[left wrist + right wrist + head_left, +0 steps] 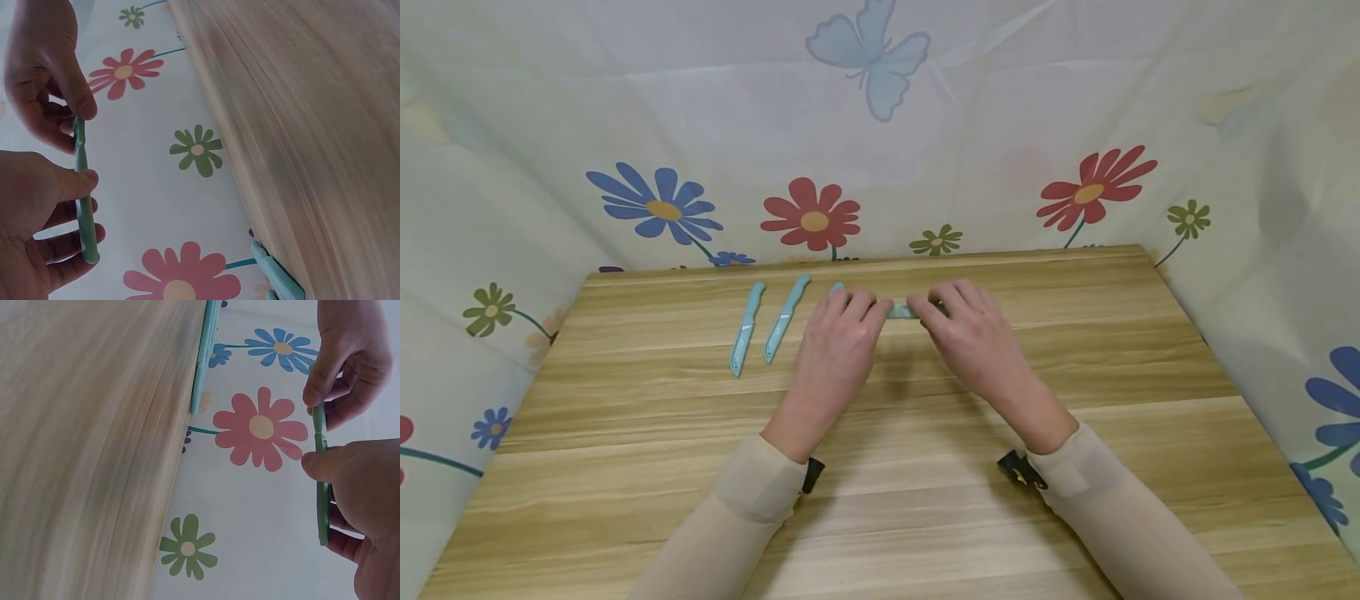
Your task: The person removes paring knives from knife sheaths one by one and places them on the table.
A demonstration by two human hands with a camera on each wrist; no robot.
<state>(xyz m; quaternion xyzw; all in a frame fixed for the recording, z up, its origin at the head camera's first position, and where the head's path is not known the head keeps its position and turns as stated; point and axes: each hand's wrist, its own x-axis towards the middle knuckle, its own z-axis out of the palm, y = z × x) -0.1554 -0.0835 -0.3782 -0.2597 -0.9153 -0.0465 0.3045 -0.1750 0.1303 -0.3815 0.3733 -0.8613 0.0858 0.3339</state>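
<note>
Both hands hold one slim green knife (901, 312) level over the table's far part, and the wrist views show it clear of the tabletop. My left hand (842, 337) pinches it between thumb and fingers; in the left wrist view its rounded end (90, 253) lies along those fingers. Toward the narrower end (323, 531), my right hand (973, 342) grips with the thumb on one side and fingers on the other. The two thumbs are a short way apart. Left of the hands, two light-blue knives (747, 329) (786, 319) lie side by side, handles pointing away.
A light-blue tip (837, 287) shows just beyond the left hand, the remainder hidden. The wood-grain table (647, 433) ends at the back against a white flower-print curtain (977, 158), which also hangs at both sides. Black wrist devices (1022, 471) sit at the sleeve cuffs.
</note>
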